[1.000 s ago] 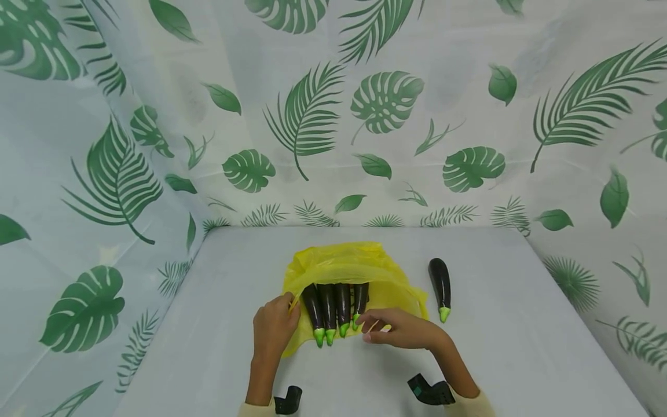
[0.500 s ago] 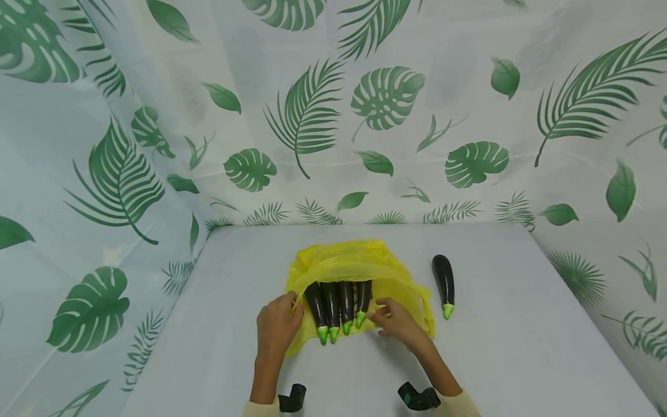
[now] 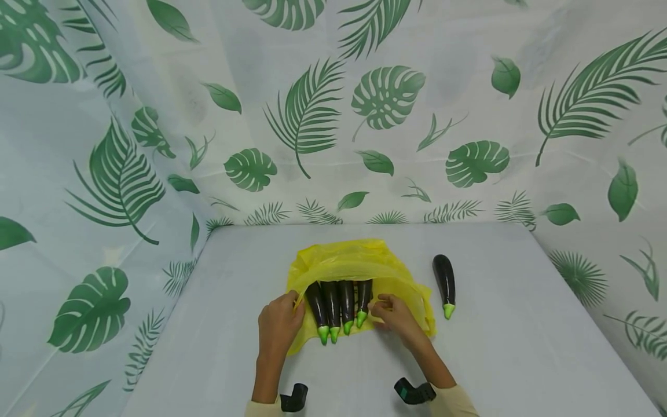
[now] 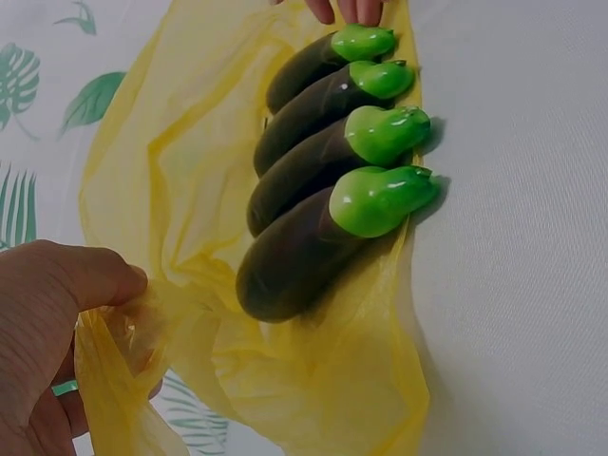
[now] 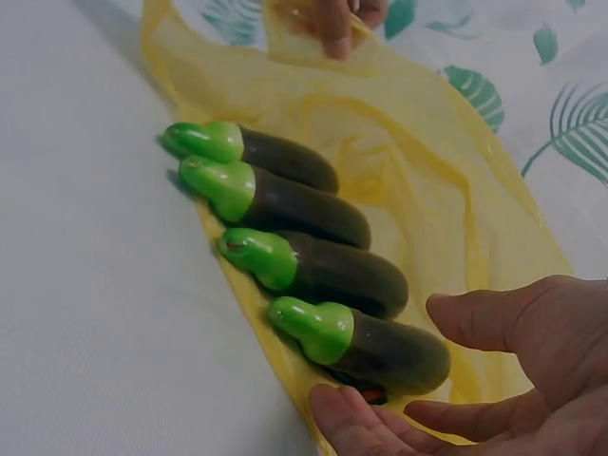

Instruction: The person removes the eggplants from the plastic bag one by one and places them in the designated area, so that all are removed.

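Note:
A yellow plastic bag [image 3: 349,255] lies on the table with its mouth toward me. My left hand [image 3: 278,325] pinches the left side of that mouth and lifts it, the film bunched between thumb and fingers in the left wrist view. Inside, several dark eggplants [image 3: 332,304] lie side by side, green stem ends facing me. My right hand [image 3: 399,319] is beside the rightmost eggplant [image 5: 397,356]; in the right wrist view its thumb [image 5: 465,318] and extended fingers lie either side of that eggplant's lower end, without curling round it.
One more eggplant [image 3: 444,285] lies on the white table [image 3: 521,336], to the right of the bag. Leaf-printed sheeting [image 3: 391,174] hangs behind the table and along its sides. Black devices [image 3: 294,398] are worn on both wrists.
My right hand has moved from in front of the bag's mouth up and right, to beside the rightmost eggplant. My left hand keeps its hold on the bag. The view has shifted slightly.

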`<action>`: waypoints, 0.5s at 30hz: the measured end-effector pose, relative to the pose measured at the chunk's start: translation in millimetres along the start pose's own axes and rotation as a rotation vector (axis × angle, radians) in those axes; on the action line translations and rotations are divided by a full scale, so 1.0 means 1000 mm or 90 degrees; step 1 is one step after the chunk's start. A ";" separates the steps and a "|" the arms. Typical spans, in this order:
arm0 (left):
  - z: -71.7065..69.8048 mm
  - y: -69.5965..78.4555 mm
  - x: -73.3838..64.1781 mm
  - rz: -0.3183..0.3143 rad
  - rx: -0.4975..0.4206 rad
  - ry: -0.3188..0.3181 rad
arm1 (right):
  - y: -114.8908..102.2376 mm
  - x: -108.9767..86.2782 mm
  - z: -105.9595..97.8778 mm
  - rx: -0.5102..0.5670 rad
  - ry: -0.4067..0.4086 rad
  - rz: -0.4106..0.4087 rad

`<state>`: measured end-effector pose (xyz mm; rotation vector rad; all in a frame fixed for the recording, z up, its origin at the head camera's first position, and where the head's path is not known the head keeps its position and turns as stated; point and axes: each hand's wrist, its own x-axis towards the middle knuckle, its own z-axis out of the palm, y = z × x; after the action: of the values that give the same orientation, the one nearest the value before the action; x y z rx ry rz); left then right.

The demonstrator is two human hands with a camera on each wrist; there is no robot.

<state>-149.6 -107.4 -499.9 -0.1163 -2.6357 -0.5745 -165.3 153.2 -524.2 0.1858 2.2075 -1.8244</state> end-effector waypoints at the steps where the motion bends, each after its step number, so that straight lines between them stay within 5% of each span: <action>1: 0.000 0.000 0.000 -0.001 -0.001 -0.001 | 0.000 0.001 0.000 0.002 0.001 -0.001; 15: 0.001 -0.001 0.001 0.003 0.001 -0.003 | 0.000 0.017 0.008 0.018 0.034 0.018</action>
<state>-150.5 -107.6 -500.5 -0.1230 -2.6400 -0.5705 -180.3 143.7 -530.4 0.2737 2.2039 -1.8565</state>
